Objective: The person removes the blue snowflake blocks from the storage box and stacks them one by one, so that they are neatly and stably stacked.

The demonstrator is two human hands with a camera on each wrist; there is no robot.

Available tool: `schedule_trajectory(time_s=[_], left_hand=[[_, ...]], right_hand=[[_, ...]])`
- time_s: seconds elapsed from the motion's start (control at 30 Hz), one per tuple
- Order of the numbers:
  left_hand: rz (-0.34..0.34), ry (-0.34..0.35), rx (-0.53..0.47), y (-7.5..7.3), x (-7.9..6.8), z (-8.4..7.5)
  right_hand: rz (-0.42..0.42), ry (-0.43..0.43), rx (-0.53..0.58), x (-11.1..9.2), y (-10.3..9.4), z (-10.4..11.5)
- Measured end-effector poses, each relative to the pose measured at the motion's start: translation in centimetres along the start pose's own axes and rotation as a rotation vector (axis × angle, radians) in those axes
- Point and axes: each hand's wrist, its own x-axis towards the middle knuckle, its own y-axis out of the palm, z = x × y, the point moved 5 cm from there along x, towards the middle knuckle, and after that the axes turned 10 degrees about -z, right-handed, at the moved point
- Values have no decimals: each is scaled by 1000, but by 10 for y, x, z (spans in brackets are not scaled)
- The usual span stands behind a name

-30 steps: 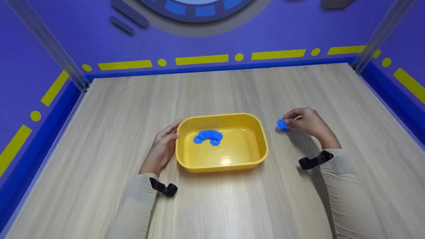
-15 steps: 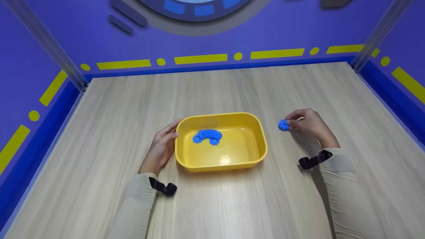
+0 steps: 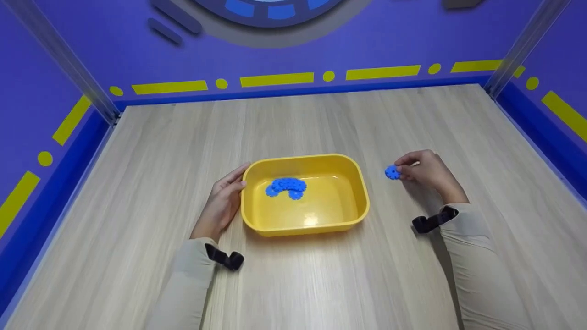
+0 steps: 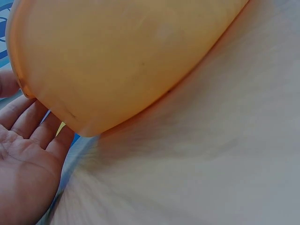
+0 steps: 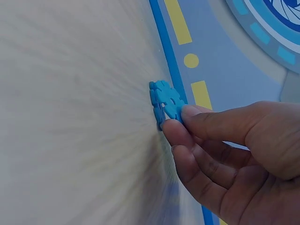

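Observation:
My right hand point(image 3: 424, 169) pinches blue notched snowflake discs point(image 3: 392, 172) between thumb and fingers, to the right of a yellow plastic bin point(image 3: 316, 220). In the right wrist view, two layers of these discs point(image 5: 165, 97) overlap, one behind the other, close over the table. At the bin's left end, my left hand point(image 3: 222, 201) holds the side, thumb at the rim and fingers along the outer wall. The left wrist view shows the fingers just under the rim. Inside the bin, a small pile of blue discs point(image 3: 289, 184) lies left of the middle.
The bin stands on a light wood-grain table point(image 3: 302, 284). Purple-blue panels with yellow marks point(image 3: 277, 79) border the table at the back and both sides. Each wrist wears a black camera mount point(image 3: 224, 256).
The held discs have turned in the right fingers and shifted slightly right, their flat face now showing more. The left hand and the bin stay in place on the table.

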Motion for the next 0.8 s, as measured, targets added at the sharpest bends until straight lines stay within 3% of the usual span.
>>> schedule_trajectory(time_s=[0.8], left_hand=[[10, -6, -14, 1, -1, -1]], right_hand=[[4, 26, -17, 2, 1, -4]])
